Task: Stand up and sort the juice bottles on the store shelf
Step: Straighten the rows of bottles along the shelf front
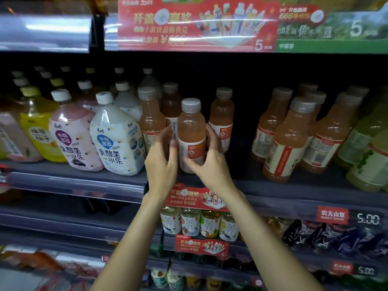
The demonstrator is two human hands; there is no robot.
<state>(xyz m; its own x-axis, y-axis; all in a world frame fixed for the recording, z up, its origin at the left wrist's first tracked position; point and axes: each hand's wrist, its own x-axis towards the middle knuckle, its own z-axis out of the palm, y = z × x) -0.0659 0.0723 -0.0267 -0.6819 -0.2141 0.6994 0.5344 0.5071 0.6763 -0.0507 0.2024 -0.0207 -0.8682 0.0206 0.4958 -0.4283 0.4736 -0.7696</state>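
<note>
A pinkish-orange juice bottle [191,131] with a grey cap and a red-and-white label stands upright at the front of the dark shelf [294,185]. My right hand [210,162] wraps around its right side and lower label. My left hand [161,162] is at its left side, fingers spread and blurred, touching it or nearly so. Three more of the same juice bottles [152,120] stand close behind it. A further group of the same juice [287,139] stands to the right, across a bare gap of shelf.
White, pink and yellow yoghurt-drink bottles [117,137] fill the shelf to the left. Pale green bottles [369,156] stand at the far right. Red promotional signs hang above and below. Lower shelves hold tea bottles [199,223] and dark bottles [327,236].
</note>
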